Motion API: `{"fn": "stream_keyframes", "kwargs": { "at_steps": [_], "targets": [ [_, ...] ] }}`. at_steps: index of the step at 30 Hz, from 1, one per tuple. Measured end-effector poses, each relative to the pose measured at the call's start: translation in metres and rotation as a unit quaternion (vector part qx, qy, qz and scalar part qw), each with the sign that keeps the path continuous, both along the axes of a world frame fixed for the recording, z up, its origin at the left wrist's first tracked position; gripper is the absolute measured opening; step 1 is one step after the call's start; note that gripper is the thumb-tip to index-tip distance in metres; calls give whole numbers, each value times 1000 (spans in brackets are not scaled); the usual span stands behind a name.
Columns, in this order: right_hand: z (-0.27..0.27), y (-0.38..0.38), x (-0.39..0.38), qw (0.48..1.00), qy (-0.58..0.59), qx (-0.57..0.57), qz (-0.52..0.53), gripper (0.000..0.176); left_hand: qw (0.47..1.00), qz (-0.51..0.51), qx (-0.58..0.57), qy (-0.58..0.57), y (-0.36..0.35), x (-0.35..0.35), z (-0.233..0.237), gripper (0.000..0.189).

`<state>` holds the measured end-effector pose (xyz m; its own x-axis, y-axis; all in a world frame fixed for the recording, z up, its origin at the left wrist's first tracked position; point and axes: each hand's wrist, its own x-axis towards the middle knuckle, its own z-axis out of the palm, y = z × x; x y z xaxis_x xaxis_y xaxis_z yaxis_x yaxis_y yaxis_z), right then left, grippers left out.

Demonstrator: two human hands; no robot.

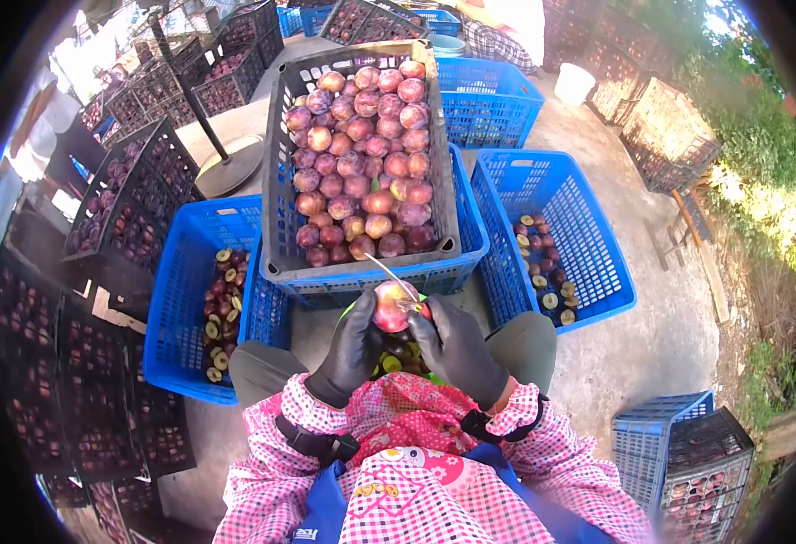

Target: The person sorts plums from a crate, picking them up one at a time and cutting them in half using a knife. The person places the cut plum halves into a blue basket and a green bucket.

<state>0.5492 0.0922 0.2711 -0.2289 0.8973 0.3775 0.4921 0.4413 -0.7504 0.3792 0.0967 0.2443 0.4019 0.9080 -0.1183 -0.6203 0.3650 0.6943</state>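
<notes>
My left hand [352,349], in a black glove, holds a red plum [390,304] in front of my chest. My right hand [457,349], also gloved, grips a thin knife [390,276] whose blade rests on the plum's top. Below the plum, between my knees, sits a green bowl [398,361] with cut pieces. Straight ahead a grey crate [275,181] full of whole red plums [361,163] rests on a blue crate [470,245].
A blue crate at left [175,308] holds halved plums; another blue crate at right [588,245] holds some halves. Black crates of fruit [126,208] stack along the left. More crates [688,453] stand at lower right. A white bucket [575,83] is far back.
</notes>
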Motion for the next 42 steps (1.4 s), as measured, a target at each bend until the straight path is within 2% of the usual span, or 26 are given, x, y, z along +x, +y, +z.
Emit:
{"fn": "stream_keyframes", "kwargs": {
  "at_steps": [6, 8, 12, 14, 17, 18, 19, 20, 21, 22, 23, 24, 25, 26, 27, 28, 29, 31, 32, 33, 35, 36, 37, 39, 41, 42],
  "targets": [
    [-5, -8, -3, 1000, -5, 2, -5, 27, 1000, 5, 21, -2, -11, 3, 9, 53],
    [-5, -8, -5, 1000, -6, 6, -21, 26, 964, 129, 123, 198, -15, 8, 26, 49],
    [-1, -12, -9, 998, -15, 48, -47, 24, 944, 146, 162, 246, -18, 6, 35, 40],
    [-2, -11, -10, 996, -35, 63, -55, 24, 880, 139, 257, 374, -17, 3, 43, 40],
    [-10, -16, -1, 999, 31, 4, -19, 27, 888, 113, 235, 378, -15, 0, 50, 40],
    [-8, -12, 3, 985, 114, -122, 42, 27, 923, 80, 191, 325, -8, -6, 33, 49],
    [-6, -6, 5, 945, 195, -242, 103, 28, 920, 84, 195, 328, -5, -8, 21, 49],
    [-5, -3, 7, 878, 273, -359, 160, 29, 950, 89, 187, 233, -6, -9, 17, 52],
    [-7, -2, 11, 877, 276, -360, 160, 29, 971, 94, 175, 134, -8, -9, 12, 55],
    [-12, -1, 15, 790, 396, -396, 248, 32, 984, 108, 133, 57, -6, -8, 8, 62],
    [-13, 2, 20, 682, 499, -421, 330, 38, 987, 110, 118, 4, -1, -8, 4, 63],
    [-14, 3, 22, 552, 590, -434, 399, 47, 988, 107, 106, -21, -3, -8, -1, 63],
    [-15, 5, 17, 552, 590, -433, 399, 47, 989, 99, 98, -45, -1, -9, -3, 63],
    [-11, 7, 4, 853, 405, -263, 198, 52, 989, 97, 98, -45, 0, -6, -6, 63],
    [-10, 4, -6, 988, 141, -47, -47, 57, 990, 72, 112, -50, -6, -3, -10, 63],
    [-11, 4, -12, 979, 160, -116, -58, 59, 989, 50, 129, -57, -7, 1, -13, 64],
    [-14, 5, -8, 978, 158, -118, -61, 59, 989, 49, 126, -59, -8, 3, -10, 64],
    [-17, 10, 0, 996, 22, -83, -29, 56, 997, 31, -2, -68, -11, 4, 1, 65],
    [-17, 11, 2, 998, 12, -63, 4, 48, 997, -46, 6, -64, -14, -2, 13, 65],
    [-22, 11, 4, 998, 11, -66, 7, 48, 997, -43, 4, -65, -12, -12, 2, 65],
    [-28, 15, 2, 996, 66, -45, 45, 41, 994, -57, -58, 73, -1, -27, -20, 54],
    [-26, 13, 0, 996, 67, -45, 48, 41, 1000, -13, -6, 10, -1, -23, -22, 49],
    [-21, 4, -2, 995, 75, -65, 12, 37, 1000, -12, -9, 11, -4, -18, -24, 49],
    [-14, -9, -6, 993, 85, -84, -24, 33, 990, 107, -7, -91, -7, -10, -7, 44],
    [-13, -18, -9, 990, 12, -139, 30, 29, 991, 102, 9, -86, -5, -14, -14, 46],
    [-16, -22, -12, 997, -7, -78, 27, 24, 993, 98, 18, -57, -4, -14, -21, 49]
  ]
}}
